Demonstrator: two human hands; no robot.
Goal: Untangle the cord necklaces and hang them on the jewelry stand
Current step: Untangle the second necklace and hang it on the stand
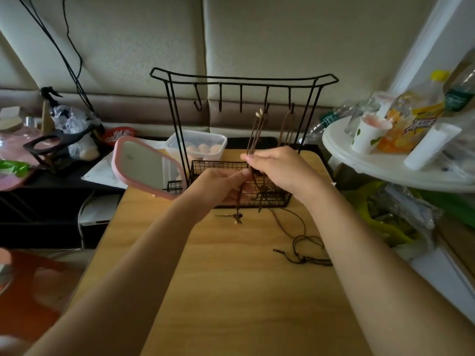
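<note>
Head: tub (223, 141) holds eggs (203, 148); hands (221, 186) (281, 167) pinch cords (253, 136).

**Layout: table, centre frame**

Stand (244, 80) sits at the table's (231, 304) far edge, centre frame. Hung necklaces (257, 132) occupy its two right-hand hooks. Mirror (146, 168) just left of the stand; egg box (198, 143) behind both. Left hand (218, 186) and right hand (277, 168) are before the stand's basket, gripping a third necklace (239, 199). Loose cords (303, 249) on the table, lower right of the stand. Tray (372, 173) with bottles (411, 116) at frame right.

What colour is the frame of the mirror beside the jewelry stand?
The mirror frame is pink; the head view shows it.
</note>
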